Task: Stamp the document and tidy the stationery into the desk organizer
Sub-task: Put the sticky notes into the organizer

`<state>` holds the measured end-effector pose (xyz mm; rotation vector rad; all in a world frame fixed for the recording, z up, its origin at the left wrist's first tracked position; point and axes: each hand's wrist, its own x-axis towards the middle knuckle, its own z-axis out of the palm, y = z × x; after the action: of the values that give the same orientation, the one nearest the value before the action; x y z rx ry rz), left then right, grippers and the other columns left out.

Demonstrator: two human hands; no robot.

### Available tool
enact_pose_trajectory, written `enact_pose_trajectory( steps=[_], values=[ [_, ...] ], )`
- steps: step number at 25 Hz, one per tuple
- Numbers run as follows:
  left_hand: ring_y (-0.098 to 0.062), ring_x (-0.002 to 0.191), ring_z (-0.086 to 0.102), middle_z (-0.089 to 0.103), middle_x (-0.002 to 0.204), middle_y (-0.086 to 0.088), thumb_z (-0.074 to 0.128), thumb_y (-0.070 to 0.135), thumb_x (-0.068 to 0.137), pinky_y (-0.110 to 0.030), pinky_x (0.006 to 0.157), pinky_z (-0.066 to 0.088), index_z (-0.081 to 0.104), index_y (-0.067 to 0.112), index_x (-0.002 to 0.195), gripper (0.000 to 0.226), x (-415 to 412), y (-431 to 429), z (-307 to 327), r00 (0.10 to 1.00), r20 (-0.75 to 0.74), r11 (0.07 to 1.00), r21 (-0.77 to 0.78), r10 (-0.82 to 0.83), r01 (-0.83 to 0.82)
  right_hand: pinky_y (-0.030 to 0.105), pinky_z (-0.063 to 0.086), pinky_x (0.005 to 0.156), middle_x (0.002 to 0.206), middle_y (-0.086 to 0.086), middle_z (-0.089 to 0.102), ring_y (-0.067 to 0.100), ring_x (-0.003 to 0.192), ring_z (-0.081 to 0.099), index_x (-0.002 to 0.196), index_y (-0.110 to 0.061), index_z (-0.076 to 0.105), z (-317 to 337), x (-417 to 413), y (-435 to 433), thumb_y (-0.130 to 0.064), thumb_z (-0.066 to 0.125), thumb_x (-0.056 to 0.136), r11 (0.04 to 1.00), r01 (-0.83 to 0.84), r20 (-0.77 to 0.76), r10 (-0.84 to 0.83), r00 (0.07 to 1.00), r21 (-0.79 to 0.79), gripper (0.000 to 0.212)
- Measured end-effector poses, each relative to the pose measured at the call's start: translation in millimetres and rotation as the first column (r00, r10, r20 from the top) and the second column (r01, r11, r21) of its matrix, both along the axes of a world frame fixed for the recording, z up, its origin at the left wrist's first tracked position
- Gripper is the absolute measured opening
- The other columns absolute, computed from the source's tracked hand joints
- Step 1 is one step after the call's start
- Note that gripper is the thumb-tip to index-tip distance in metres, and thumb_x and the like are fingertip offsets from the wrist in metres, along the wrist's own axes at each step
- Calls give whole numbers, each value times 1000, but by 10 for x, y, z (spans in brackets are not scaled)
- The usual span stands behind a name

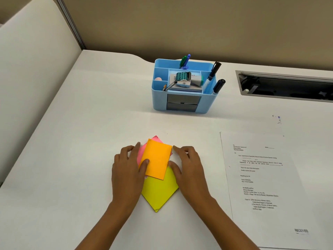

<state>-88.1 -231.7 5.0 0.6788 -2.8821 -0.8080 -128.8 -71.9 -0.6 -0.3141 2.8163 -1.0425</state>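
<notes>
The left hand [128,165] grips the orange note pad [156,160] from its 9 o'clock side, thumb laid on the top sheet and fingers curled at the edge. The right hand [187,165] pinches the same pad from 3 o'clock, forefinger at the upper corner and thumb at the lower edge. The orange pad lies over a pink pad [140,152] peeking out at 11 o'clock and a yellow pad [158,192] jutting toward 6 o'clock. At 3 o'clock of the hands the document [261,181] lies flat on the white worktop [90,123], a RECEIVED stamp mark [301,230] near its lower edge. At 12 o'clock, well apart, stands the blue desk organizer [159,100], the stamp [183,78] lying in its middle compartment and two black markers [214,71] leaning in the compartment at 3 o'clock
</notes>
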Motion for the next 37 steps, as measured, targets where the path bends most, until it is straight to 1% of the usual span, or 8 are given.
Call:
enact_pose_trajectory(
  steps=[4,8,15,18,24,28,31,37],
  values=[
    [-23,118,44,48,133,-7,59,34,89,-35,86,45,46,22,136,50,43,59,22,998,25,997,42,60,-61,24,37,98,140,3,35,17,127,35,144,-20,32,16,-103,-189,-40,61,88,997,-53,94,47,994,59,66],
    [-23,116,46,49,128,-6,64,33,86,-35,81,47,46,25,135,53,15,83,63,989,72,989,58,131,-135,23,38,91,134,4,35,19,121,40,134,-19,40,52,-208,-249,-35,73,79,994,-68,122,57,991,84,66],
    [-10,81,50,64,96,4,64,27,87,-25,56,33,66,25,94,7,-36,-8,119,977,-49,966,170,208,-198,20,42,62,79,-6,55,14,77,54,88,-17,53,218,-296,-78,-8,65,86,981,66,171,-35,985,-181,15],
    [-9,81,49,62,91,8,66,26,85,-27,58,32,63,31,86,6,-47,-56,120,964,-59,943,233,259,-239,30,48,60,69,-3,59,16,66,56,79,-12,58,367,-289,108,2,66,81,919,160,112,-128,985,-360,16],
    [-9,81,56,59,103,11,70,11,80,-14,64,35,65,22,82,12,-138,-113,106,957,-144,902,394,250,-177,14,52,59,74,-7,65,8,61,67,87,-18,57,859,-509,421,-1,64,87,796,187,-291,-413,863,-575,19],
    [-4,82,60,67,96,12,65,11,85,-8,66,36,65,20,87,10,-213,-91,142,960,-97,851,491,264,-185,12,52,69,83,7,68,9,72,66,93,-4,62,1153,-1002,428,-11,60,92,882,157,-668,-442,598,-443,7],
    [4,76,57,65,82,15,64,11,86,-10,60,35,62,21,83,11,-243,-59,195,961,-128,875,457,243,-160,17,49,63,75,11,66,18,67,63,88,0,63,1324,-1479,415,-7,55,94,934,132,-787,-350,508,-331,12],
    [-2,78,60,65,79,13,65,9,84,-10,60,36,62,23,78,16,-313,-25,311,955,-195,885,452,225,-116,27,36,55,78,14,62,21,65,51,89,-2,57,1405,-2227,315,-1,48,93,980,184,-735,-69,675,77,10]
  ],
)
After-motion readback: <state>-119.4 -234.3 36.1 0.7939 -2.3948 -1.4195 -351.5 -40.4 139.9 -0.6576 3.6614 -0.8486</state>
